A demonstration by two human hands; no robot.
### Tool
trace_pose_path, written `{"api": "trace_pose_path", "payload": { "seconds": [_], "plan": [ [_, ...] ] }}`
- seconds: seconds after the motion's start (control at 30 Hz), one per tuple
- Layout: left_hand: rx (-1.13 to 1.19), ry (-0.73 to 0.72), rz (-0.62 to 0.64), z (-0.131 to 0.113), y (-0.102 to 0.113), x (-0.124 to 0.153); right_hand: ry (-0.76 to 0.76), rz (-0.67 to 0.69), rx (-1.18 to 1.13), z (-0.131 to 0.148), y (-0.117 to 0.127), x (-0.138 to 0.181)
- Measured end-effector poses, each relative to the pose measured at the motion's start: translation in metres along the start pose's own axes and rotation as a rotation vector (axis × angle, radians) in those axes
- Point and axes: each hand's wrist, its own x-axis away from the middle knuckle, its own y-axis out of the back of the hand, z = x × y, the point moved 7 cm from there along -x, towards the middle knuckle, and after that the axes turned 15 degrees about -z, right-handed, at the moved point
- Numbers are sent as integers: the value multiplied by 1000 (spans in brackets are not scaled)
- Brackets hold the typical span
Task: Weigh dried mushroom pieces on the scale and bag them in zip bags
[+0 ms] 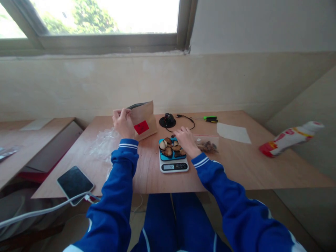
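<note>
one red label (141, 127), illegible, on paper bag (145, 113); left hand (124, 123) pinching bag rim; right hand (187, 140) by scale (181, 169), grip unclear.

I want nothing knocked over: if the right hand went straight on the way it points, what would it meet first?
The right hand would probably meet the black round-based device or nearby cable; depth is unclear, so it might pass above.

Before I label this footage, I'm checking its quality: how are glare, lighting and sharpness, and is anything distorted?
In the head view, the window glares white around the foliage, while the wall beside it looks dim; in the head view, the scale's readout is too small and soft to read surely; in the head view, the bottle at right looks slanted, probably from wide-lens distortion.
</note>
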Motion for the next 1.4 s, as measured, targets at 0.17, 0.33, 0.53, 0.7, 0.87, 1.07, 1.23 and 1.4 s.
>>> {"api": "trace_pose_path", "payload": {
  "seconds": [0.17,0.33,0.53,0.7,0.87,1.07,1.23,1.4],
  "plan": [
    [31,15,47,3,-4,0,66,75,-28,1,-17,2],
    [36,-18,87,-1,-1,6,75,100,-144,-1,-25,5],
    [8,-73,104,-4,1,8,-1,105,-385,-7,-38,6],
    [70,-128,120,-8,6,11,1,109,-529,-11,-45,6],
    [97,-103,167,-2,14,16,-92,-14,-608,-23,-21,5],
    [95,80,173,11,53,31,-376,-223,-736,-53,24,50],
    [-52,290,118,40,107,82,-707,-378,-861,-67,34,139],
    [-341,298,370,81,114,153,-937,-381,-870,-67,32,202]
  ]
}}
